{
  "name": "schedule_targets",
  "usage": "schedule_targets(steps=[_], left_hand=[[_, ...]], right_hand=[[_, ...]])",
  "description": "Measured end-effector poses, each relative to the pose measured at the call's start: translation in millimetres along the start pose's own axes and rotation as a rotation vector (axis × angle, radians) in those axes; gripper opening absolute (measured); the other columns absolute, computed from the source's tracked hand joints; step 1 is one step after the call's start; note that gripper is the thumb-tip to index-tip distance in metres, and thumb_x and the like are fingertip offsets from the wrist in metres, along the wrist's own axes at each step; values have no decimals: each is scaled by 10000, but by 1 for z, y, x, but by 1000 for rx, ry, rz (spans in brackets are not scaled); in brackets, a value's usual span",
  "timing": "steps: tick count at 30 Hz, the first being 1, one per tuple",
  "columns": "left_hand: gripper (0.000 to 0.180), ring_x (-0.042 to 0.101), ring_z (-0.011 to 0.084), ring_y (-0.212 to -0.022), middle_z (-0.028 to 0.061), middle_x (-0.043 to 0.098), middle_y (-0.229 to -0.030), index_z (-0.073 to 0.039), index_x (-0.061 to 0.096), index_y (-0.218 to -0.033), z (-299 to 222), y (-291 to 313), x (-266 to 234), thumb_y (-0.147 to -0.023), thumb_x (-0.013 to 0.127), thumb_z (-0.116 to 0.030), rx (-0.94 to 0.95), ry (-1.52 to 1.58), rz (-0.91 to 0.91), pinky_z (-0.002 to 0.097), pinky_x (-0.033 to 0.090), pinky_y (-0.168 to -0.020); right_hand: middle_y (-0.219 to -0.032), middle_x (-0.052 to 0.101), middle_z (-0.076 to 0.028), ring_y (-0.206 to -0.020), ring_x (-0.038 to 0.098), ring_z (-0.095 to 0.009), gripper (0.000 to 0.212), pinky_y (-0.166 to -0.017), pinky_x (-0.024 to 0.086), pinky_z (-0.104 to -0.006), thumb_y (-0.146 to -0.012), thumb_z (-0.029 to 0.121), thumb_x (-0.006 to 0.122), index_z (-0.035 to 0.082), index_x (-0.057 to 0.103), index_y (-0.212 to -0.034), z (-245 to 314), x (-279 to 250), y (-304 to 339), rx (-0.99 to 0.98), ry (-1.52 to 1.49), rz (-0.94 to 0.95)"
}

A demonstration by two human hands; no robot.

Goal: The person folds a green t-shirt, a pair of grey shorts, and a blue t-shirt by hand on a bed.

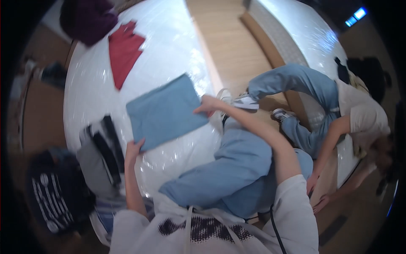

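A flat, folded blue cloth [165, 113], its exact kind not clear, lies across a bed-like surface wrapped in clear plastic [165, 46]. At its near left corner, my left hand [134, 150] grips the edge between thumb and fingers. My right hand [208, 104] holds the cloth's right edge, thumb on top and the other fingers partly hidden. A small bit of red shows beside the right fingers. My own legs in light blue trousers rest just to the right of the cloth.
Farther off lies a crumpled red garment [124, 53], with a dark purple shape [89, 21] beyond it. Grey and black folded clothes [99, 154] are stacked at left, near a dark bag [57, 190]. To the right, another person [308, 84] bends down, hands low beside my legs.
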State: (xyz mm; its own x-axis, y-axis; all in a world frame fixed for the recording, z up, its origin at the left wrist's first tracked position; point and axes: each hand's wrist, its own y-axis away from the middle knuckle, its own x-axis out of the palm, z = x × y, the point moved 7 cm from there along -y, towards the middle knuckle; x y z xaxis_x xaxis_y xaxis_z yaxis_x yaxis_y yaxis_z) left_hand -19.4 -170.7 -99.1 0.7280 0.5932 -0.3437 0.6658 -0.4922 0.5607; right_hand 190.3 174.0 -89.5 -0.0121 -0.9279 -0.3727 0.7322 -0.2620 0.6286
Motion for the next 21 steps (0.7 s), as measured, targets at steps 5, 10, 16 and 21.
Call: schedule_targets(steps=[5,10,16,21], left_hand=[[417,646,197,-834,133,654,-961,100,595,-1068,40,19,-28,-875,658,-264,-76,110,73,310,573,-626],[418,658,217,-593,159,645,-761,92,595,-883,56,14,-38,-945,537,-317,-236,-205,274,286,549,-535],[467,666,241,-688,192,656,-821,64,598,-921,-1,-63,-76,-927,526,-397,322,4,-442,324,519,-567],[312,542,278,-1002,172,595,-1027,-30,646,-1014,-101,-80,-19,-893,603,-314,779,-584,-569,419,398,-938]], right_hand=[[-758,655,-132,-657,667,-188,499,-566,553,-278,-738,345,752,-120,648,-889,17,48,-28,-23,92,-5],[-937,648,-115,-761,643,-179,460,-710,536,-293,-764,293,698,-52,637,-1061,20,62,-9,-70,-107,84],[-919,649,-121,-705,646,-182,531,-645,541,-268,-784,394,700,-56,636,-1059,1,53,-2,129,97,54],[-789,645,-147,-579,626,-204,658,-513,495,-284,-734,498,721,-127,637,-920,-7,19,-7,260,56,-1]])
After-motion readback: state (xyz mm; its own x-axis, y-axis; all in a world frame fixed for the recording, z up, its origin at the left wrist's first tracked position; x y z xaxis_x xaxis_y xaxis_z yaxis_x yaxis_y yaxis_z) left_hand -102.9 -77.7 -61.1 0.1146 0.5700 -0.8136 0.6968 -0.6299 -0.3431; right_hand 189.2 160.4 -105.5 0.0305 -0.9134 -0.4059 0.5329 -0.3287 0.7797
